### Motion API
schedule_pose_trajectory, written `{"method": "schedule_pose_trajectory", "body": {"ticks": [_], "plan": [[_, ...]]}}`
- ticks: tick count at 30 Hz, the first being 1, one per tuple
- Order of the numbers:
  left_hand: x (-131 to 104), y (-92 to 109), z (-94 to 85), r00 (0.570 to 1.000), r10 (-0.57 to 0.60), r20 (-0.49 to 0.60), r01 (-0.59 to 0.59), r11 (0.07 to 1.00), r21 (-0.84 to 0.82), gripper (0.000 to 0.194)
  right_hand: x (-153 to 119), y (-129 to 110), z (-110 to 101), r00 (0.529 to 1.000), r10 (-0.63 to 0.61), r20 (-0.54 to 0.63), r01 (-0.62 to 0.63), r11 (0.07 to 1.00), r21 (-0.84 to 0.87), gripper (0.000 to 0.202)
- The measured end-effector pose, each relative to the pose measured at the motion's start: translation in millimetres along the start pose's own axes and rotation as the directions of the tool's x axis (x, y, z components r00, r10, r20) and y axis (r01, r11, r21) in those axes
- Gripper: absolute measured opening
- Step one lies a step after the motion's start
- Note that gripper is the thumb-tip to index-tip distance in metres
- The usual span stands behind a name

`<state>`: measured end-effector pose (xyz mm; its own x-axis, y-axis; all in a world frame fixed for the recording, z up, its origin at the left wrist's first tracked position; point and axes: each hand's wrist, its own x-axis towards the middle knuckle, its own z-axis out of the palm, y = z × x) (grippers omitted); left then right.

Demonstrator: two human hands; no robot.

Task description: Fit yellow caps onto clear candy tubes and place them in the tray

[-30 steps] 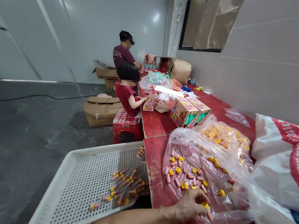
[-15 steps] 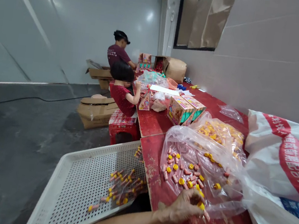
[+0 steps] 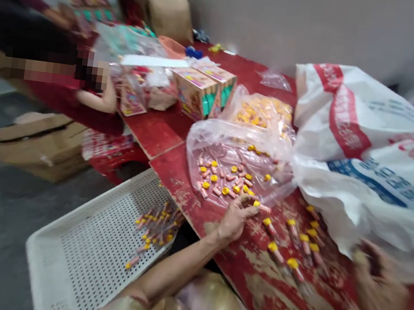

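My left hand point(image 3: 235, 221) is closed, pinching a small yellow-capped tube with pink contents point(image 3: 262, 207) between thumb and fingers. Just beyond it, loose pink pieces and yellow caps point(image 3: 225, 191) lie on a clear plastic bag point(image 3: 203, 142). Several longer yellow-capped tubes point(image 3: 275, 253) are spread over the red table between my two hands. At the right, my right hand point(image 3: 380, 287) is smeared by motion beside the lower edge of a white printed sack point(image 3: 343, 193). Whether its fingers grip anything cannot be made out.
A white perforated tray point(image 3: 63, 258) holding several capped tubes sits left of the red table point(image 3: 167, 139). Farther back are a bag of yellow caps point(image 3: 264, 112), display boxes point(image 3: 196, 92) and a cardboard box point(image 3: 40, 148). Two people are at the table's far left side.
The view has swung right and down, so my right hand, more of the sack and more tubes now show. My left hand still holds the small capped tube.
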<state>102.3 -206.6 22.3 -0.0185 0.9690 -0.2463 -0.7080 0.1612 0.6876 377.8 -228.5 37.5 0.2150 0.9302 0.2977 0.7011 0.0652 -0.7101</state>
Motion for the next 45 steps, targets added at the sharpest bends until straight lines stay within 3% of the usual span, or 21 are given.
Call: {"method": "schedule_pose_trajectory", "body": {"ticks": [1,3,7,13,18,20,23,26,28,30,34,37,40,45], "plan": [[-1,-3,2.0,1.000,-0.016,0.011,0.016,1.000,0.008,0.034,-13,-9,7,0.999,0.002,0.052,-0.004,1.000,0.021,0.033],[-3,-10,4.9,0.998,-0.048,0.036,0.046,0.998,0.042,0.034,-31,-29,28,0.971,-0.107,0.214,0.085,0.990,0.109,0.031],[-9,-22,2.5,0.999,-0.037,0.024,0.034,0.990,0.138,0.032,-41,-48,62,0.924,-0.301,0.237,0.286,0.953,0.096,0.028],[-10,-26,-11.7,1.000,-0.010,-0.002,0.010,0.972,0.235,0.029,-39,-43,65,0.904,-0.350,0.244,0.338,0.937,0.090,0.025],[-13,-22,-9.6,1.000,-0.014,0.000,0.014,0.980,0.196,0.029,-38,-46,63,0.861,-0.405,0.309,0.421,0.907,0.017,0.025],[-15,-20,-7.1,0.999,-0.042,0.004,0.040,0.986,0.164,0.031,-39,-48,62,0.881,-0.344,0.326,0.358,0.934,0.018,0.032],[-18,-17,-5.0,0.997,-0.072,-0.012,0.073,0.992,0.108,0.034,-40,-54,61,0.965,-0.107,0.240,0.059,0.978,0.199,0.047],[-22,-18,-3.0,0.995,-0.099,-0.018,0.100,0.992,0.075,0.033,-44,-60,63,0.984,0.080,0.162,-0.153,0.847,0.509,0.052],[-26,-20,-0.8,0.991,-0.135,0.003,0.135,0.988,0.070,0.033,-48,-63,68,0.981,0.098,0.167,-0.178,0.796,0.578,0.039],[-31,-23,1.0,0.987,-0.158,0.020,0.156,0.986,0.065,0.033,-51,-65,74,0.982,0.069,0.178,-0.154,0.834,0.530,0.025],[-38,-28,-0.7,0.990,-0.139,-0.009,0.139,0.982,0.130,0.031,-56,-64,82,0.980,-0.084,0.178,-0.003,0.898,0.441,0.017],[-42,-26,-7.0,0.992,-0.125,0.009,0.117,0.947,0.300,0.023,-58,-63,83,0.934,-0.211,0.289,0.100,0.930,0.354,0.014],[-44,-22,-15.8,0.989,-0.104,0.106,0.035,0.857,0.515,0.016,-59,-62,87,0.864,-0.318,0.391,0.224,0.937,0.267,0.014],[-45,-23,-31.6,0.960,-0.021,0.278,-0.231,0.496,0.837,0.021,-65,-58,108,0.707,-0.382,0.596,0.386,0.914,0.127,0.013]]}}
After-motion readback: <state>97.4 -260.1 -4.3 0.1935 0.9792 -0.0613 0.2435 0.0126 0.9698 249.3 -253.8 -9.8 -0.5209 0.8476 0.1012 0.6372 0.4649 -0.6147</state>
